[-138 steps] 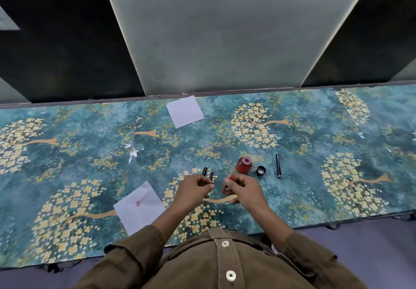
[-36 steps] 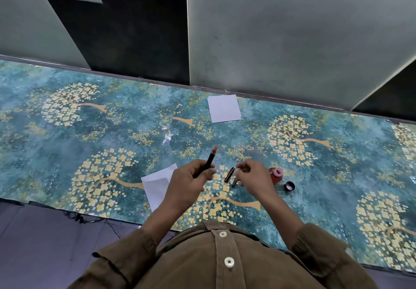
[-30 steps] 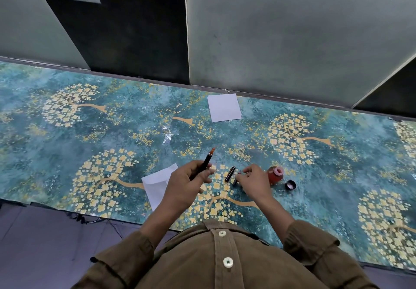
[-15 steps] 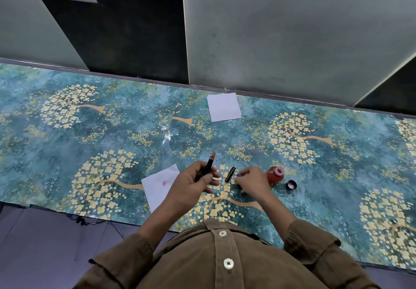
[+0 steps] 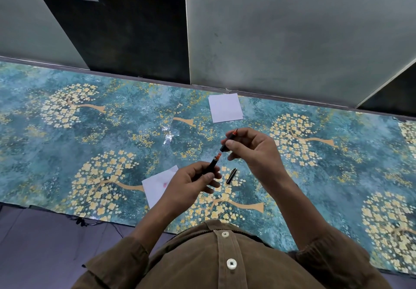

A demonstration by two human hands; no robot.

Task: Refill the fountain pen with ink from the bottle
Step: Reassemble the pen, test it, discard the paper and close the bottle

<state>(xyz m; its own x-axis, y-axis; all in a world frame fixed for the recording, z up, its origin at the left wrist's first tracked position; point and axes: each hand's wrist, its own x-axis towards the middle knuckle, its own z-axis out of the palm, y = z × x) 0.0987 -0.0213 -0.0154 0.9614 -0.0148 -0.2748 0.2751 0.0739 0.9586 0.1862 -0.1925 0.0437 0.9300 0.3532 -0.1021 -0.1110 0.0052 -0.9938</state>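
My left hand (image 5: pixel 191 185) grips a black pen part (image 5: pixel 211 166) whose orange end points up and to the right. My right hand (image 5: pixel 254 151) pinches a second black pen part (image 5: pixel 227 142) with a thin reddish tip at its far end. The two parts are lined up end to end with a small gap between them, held above the table. A black pen piece with a gold ring (image 5: pixel 231 175) lies on the table below my hands. The ink bottle is hidden behind my right hand and forearm.
A white paper with a pink ink stain (image 5: pixel 157 185) lies left of my left hand. Another blank white paper (image 5: pixel 225 111) sits near the back edge. The table has a teal cover with yellow trees (image 5: pixel 90 144). Panels stand behind it.
My right hand lifted a pen part off the table and brought it up to the part in my left hand. The ink bottle and its cap are now covered by my right arm.
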